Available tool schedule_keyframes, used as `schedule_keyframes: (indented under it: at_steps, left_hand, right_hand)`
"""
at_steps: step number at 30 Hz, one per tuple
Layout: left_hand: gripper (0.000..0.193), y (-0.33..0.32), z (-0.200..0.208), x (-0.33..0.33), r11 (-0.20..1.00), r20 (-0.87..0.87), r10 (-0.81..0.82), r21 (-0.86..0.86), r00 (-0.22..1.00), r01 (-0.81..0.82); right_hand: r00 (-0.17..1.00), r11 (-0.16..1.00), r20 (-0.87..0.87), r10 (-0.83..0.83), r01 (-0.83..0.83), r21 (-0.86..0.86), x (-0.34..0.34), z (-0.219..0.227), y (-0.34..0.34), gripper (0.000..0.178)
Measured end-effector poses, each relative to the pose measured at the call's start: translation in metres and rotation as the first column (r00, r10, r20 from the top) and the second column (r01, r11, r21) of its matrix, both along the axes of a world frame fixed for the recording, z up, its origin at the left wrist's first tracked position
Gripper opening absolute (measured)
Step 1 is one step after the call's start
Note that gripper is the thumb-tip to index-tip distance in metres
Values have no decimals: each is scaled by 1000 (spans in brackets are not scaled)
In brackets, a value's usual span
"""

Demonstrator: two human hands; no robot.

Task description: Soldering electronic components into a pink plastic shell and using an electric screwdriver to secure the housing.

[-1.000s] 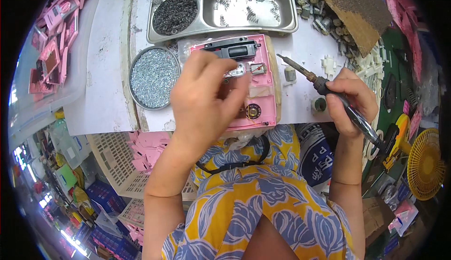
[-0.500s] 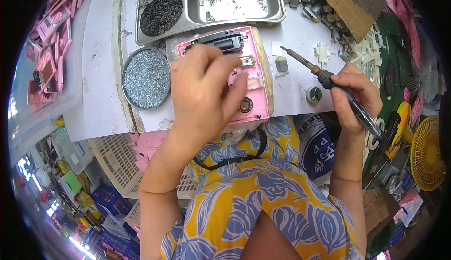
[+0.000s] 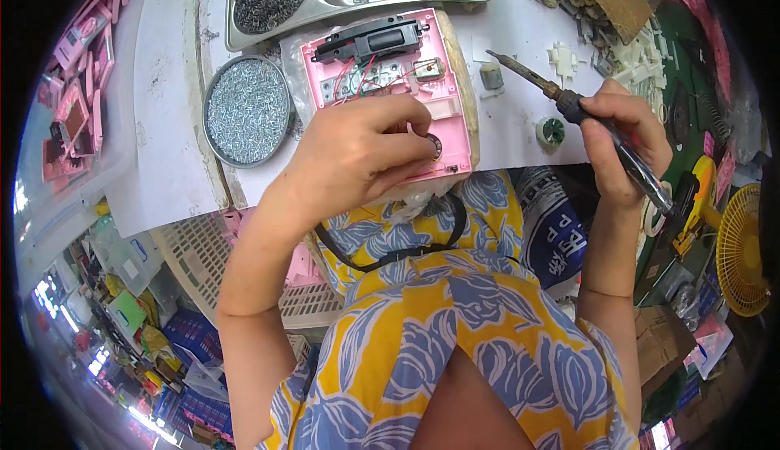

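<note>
A shallow pink plastic casing [image 3: 463,129] lies in front of me near the table's front edge. It holds a long black module [image 3: 370,41], thin red wires [image 3: 360,76] and a small metal-framed block [image 3: 428,70]. Over its near part is my left hand [image 3: 345,149], fingers pinched beside a round dark component [image 3: 437,147]; whatever is between the fingertips is hidden. Off to the right, my right hand [image 3: 632,137] grips a soldering iron [image 3: 575,109] by its dark handle. The iron's tip points up and left, apart from the casing.
A round dish of small screws [image 3: 246,113] sits left of the casing. Behind stands a metal tray [image 3: 357,11] with dark springs. To the right are a small spool [image 3: 551,131], a grey block [image 3: 491,76] and white plastic parts [image 3: 562,60]. A yellow fan [image 3: 741,239] stands far right.
My left hand has moved from the casing's middle to its near part, uncovering the red wires, and its fingers have drawn together. The right hand still holds the soldering iron in much the same place.
</note>
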State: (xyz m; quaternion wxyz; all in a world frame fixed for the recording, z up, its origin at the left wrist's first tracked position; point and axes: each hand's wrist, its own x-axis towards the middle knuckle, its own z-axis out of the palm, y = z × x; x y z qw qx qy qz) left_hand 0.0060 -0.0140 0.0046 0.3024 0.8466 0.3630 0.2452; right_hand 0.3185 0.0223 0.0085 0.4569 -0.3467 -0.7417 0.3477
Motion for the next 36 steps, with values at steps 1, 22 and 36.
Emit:
schedule_keyframes:
  at_steps: [1,22,36]
  left_hand:
    - [20,3,-4,-1,999,3,-44,14,999,43]
    - [13,3,-9,-2,995,70,-26,-98,997,33]
    - [12,-3,-5,17,976,-95,163,-126,982,-175]
  right_hand:
    - [1000,1000,0,7,-7,-2,-2,0,-1,20]
    - [998,1000,58,-1,-1,29,-5,4,3,20]
    - [983,958,28,180,-168,-231,-6,9,-31,14]
